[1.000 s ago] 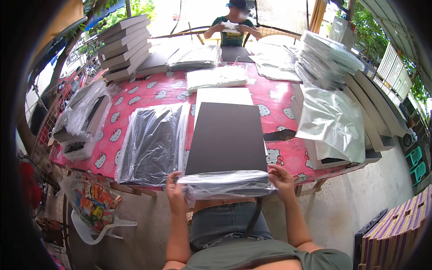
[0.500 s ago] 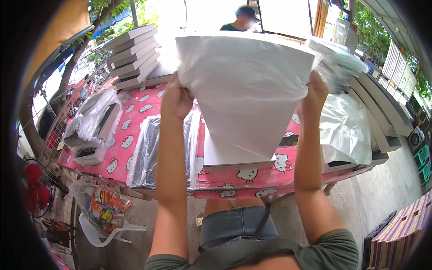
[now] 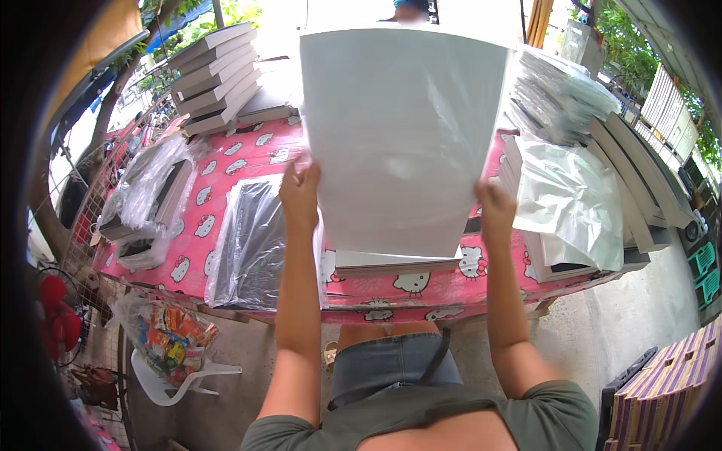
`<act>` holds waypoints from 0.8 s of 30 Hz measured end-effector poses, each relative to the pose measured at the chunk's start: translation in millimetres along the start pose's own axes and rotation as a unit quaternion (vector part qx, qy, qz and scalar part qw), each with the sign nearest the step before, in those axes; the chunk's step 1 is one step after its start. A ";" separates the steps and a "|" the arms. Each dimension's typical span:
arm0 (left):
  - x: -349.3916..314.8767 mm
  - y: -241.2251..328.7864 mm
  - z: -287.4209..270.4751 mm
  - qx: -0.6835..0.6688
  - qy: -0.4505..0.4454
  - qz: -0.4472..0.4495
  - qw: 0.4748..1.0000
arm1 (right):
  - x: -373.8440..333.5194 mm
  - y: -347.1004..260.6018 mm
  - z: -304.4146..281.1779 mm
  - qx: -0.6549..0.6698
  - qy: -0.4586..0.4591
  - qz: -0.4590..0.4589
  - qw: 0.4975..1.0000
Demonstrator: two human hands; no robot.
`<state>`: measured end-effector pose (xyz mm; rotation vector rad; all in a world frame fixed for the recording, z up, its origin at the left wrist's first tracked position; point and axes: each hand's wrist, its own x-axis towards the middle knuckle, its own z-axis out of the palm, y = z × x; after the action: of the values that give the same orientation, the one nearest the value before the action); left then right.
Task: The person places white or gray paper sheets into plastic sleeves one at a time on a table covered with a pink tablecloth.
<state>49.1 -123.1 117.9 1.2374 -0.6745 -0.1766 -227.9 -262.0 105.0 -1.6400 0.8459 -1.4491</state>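
Observation:
A large white rectangular panel [image 3: 398, 135] stands tilted up in front of me, covered by a glossy clear plastic bag [image 3: 451, 98]. At its left edge, my left hand [image 3: 301, 192] is closed on the bag. My right hand [image 3: 496, 210] pinches the bag at the opposite edge, lower down. Just below the panel's bottom edge, another flat white-topped piece [image 3: 398, 267] lies on the pink patterned table cover [image 3: 414, 286]. Left of it are dark flat pieces in clear plastic [image 3: 256, 240], beside my left forearm.
Grey-edged slabs [image 3: 218, 79] are piled at the back left, with a plastic-wrapped bundle [image 3: 143, 203] nearer. To the right lie loose plastic bags [image 3: 571, 203], a stack of wrapped pieces [image 3: 556, 98] and leaning panels [image 3: 639, 180]. A person [image 3: 410, 10] is beyond the table.
Both hands have moved down along the panel's sides and the right one inward. The plastic now covers more of the panel, which stands more upright and hides more of the person behind.

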 end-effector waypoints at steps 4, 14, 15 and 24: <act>-3.8 -37.3 -24.4 0.022 -0.080 -0.038 0.996 | -4.0 33.8 11.2 0.107 -0.066 -0.027 0.992; -123.8 24.1 -75.6 0.255 -0.373 -0.006 0.892 | -84.2 -0.7 -52.9 -0.144 -0.370 -0.198 0.896; -135.6 28.8 -73.0 0.317 -0.359 0.008 0.878 | -94.9 -3.6 -52.5 -0.175 -0.356 -0.153 0.905; -239.4 42.8 -134.8 0.270 -0.107 -0.120 0.949 | -189.1 -16.7 -104.9 -0.230 -0.452 -0.139 0.851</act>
<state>-75.4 114.5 44.6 1.8488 -0.7869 -0.3479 -356.8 -102.2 35.0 -2.5585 0.4050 -0.4638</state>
